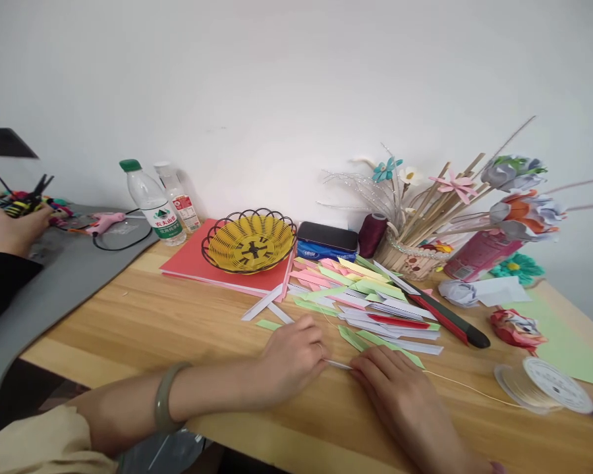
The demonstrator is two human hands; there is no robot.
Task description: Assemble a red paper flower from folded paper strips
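Because both hands work close to the near edge of the light wooden table (pixel 143 316), a thin white folded paper strip (pixel 338 364) lies stretched between them: the left hand (pixel 294 359) pinches one end with curled fingers, the right hand (pixel 400 388) pinches the other, beside pale thread running to a clear plastic spool (pixel 543 388) near the right edge.

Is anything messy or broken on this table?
Nothing looks broken. The folded coloured paper strips lie in a loose, overlapping heap on the wooden table, and a crumpled red paper flower lies on its side near the thread spool.
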